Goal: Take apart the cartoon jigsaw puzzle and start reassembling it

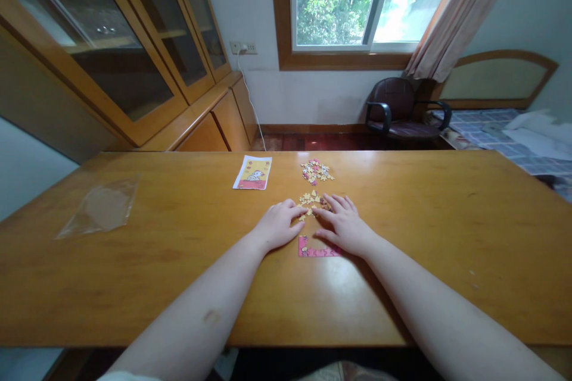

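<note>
Hands [280,224] touch puzzle pieces [307,198] on table [415,214] facing window [335,0].

A dark armchair [394,98] stands beside a bed [473,120], near a pink curtain [465,9] at a window [335,0].

Daylight fills the wood-framed window [374,6] beside a pink curtain [469,9]; a dark armchair [393,101], bed [496,122] and glass-fronted cabinet [149,41] line the pale walls [313,95].

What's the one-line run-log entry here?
left hand: fingertips at yellow pieces | right hand: fingers spread, beside same pieces | pink section: joined, partly behind right hand | mixed pile: beyond yellow pieces
</note>
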Tool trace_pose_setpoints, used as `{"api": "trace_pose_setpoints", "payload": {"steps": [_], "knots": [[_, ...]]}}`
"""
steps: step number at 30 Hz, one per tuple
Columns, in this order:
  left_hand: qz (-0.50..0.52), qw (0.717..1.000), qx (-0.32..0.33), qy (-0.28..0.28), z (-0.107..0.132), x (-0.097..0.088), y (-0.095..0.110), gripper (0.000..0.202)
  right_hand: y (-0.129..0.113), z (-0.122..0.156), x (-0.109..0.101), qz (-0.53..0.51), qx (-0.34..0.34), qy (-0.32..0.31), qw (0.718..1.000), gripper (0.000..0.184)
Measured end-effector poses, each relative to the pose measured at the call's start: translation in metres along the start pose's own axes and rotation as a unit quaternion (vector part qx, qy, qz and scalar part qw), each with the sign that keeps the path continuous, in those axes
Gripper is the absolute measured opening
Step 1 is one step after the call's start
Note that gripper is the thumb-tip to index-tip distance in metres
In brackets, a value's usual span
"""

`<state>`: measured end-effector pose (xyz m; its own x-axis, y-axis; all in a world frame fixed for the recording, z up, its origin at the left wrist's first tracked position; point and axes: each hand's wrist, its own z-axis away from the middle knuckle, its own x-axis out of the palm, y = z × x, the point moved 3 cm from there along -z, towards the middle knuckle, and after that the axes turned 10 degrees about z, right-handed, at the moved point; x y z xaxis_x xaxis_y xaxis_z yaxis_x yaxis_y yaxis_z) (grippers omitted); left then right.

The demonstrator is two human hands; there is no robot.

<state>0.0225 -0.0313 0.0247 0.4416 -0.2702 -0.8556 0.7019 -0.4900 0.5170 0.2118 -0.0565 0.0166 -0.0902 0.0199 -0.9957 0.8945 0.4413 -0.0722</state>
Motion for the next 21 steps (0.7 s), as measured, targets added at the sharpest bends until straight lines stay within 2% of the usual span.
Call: {"api": "trace_pose_setpoints", "payload": {"steps": [5,12,16,21], "knots": [[0.006,1.000,0.011,-0.002,0.001,0.001,0.002,0.032,0.005,0.000,0.000,0.002,0.022,0.029,0.999,0.056],[-0.021,0.999,0.010,0.033,-0.003,0.005,0.005,0.034,0.001,0.000,-0.007,-0.027,-0.004,0.082,0.996,0.026],[-0.055,0.998,0.007,0.034,-0.007,0.010,0.008,0.030,0.003,-0.002,-0.009,-0.044,-0.003,0.112,0.993,0.022],[-0.082,0.997,-0.001,0.017,-0.010,0.012,0.013,0.022,0.008,-0.001,-0.009,-0.064,-0.002,0.184,0.981,0.018]]}}
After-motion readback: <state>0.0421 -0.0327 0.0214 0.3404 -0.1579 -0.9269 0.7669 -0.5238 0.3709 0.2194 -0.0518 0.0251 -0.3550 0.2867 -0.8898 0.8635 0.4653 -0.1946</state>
